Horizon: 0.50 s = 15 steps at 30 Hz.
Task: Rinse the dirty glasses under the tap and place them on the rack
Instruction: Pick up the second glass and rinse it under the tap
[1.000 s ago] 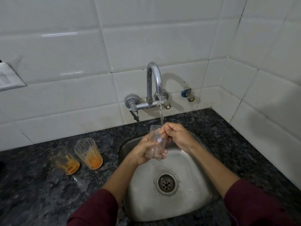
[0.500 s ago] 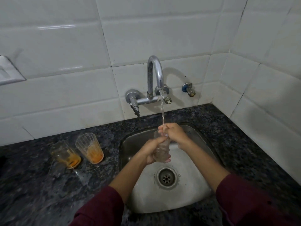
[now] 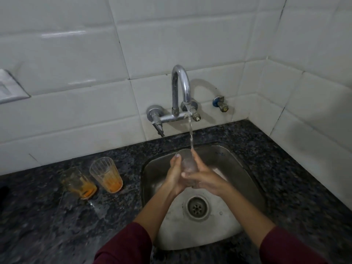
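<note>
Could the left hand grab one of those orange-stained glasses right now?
Probably not yet: the left hand and the right hand are both wrapped around the clear glass under the tap. The path to the nearer stained glass looks clear.

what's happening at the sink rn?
A person is rinsing a clear glass over the sink, with both the left hand and right hand wrapped around it. Water runs from the tap onto the glass and hands. Two more glasses with orange residue stand upright on the dark counter left of the sink, not yet rinsed. No rack is in view.
</note>
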### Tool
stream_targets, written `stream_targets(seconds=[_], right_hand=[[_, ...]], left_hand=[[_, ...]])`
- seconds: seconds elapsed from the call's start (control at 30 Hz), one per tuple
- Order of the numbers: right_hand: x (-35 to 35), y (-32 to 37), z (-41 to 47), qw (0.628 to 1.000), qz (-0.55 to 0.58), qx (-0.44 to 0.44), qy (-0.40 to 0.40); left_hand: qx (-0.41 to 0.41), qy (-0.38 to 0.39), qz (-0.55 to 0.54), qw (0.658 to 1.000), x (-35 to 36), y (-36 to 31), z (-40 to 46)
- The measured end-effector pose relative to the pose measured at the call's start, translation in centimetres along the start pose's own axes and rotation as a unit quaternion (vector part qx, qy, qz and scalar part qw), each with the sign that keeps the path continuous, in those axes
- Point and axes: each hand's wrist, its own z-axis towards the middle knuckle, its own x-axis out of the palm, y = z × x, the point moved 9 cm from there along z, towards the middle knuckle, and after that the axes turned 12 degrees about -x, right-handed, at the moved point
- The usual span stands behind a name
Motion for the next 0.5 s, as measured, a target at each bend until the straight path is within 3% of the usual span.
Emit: stream_targets(seconds=[0.07,0.1,0.17,0.2,0.27,0.33,0.4,0.43,0.5], right_hand=[[-0.5,1.7,0.3,0.991,-0.118,-0.065,0.002],[-1.0,2.9,0.5,0.967,-0.235,-0.101,-0.004],[-0.8,4.8,0.4,0.872,-0.466,-0.148,0.014],[-0.7,5.2,0.4,0.827,-0.54,-0.159,0.019],[-0.8,5.8,0.3,0.805,-0.569,-0.166,0.02],[-1.2,5.9,0.4,0.863,-0.482,-0.153,0.017],[-1.2,5.4,0.4,0.957,-0.263,-0.114,0.033],[-0.9,5.0,0.3,0.986,-0.135,-0.082,0.051],[-0.6,4.7,-0.1,0.995,0.037,-0.028,0.085]], left_hand=[[0.066,-0.005,0.076,0.995,0.9,-2.0,-0.7],[0.11,-0.022,0.167,0.98,1.4,-3.3,-1.1],[0.196,-0.063,0.358,0.911,2.2,-5.7,-2.0],[0.22,-0.069,0.4,0.887,2.5,-6.6,-2.4],[0.236,-0.069,0.403,0.882,2.3,-7.6,-3.1],[0.239,-0.049,0.351,0.904,2.1,-8.1,-3.8],[0.249,-0.007,0.301,0.92,2.2,-8.2,-4.2],[0.254,0.017,0.28,0.926,2.4,-8.1,-4.5],[0.267,0.057,0.25,0.929,2.8,-8.1,-5.2]])
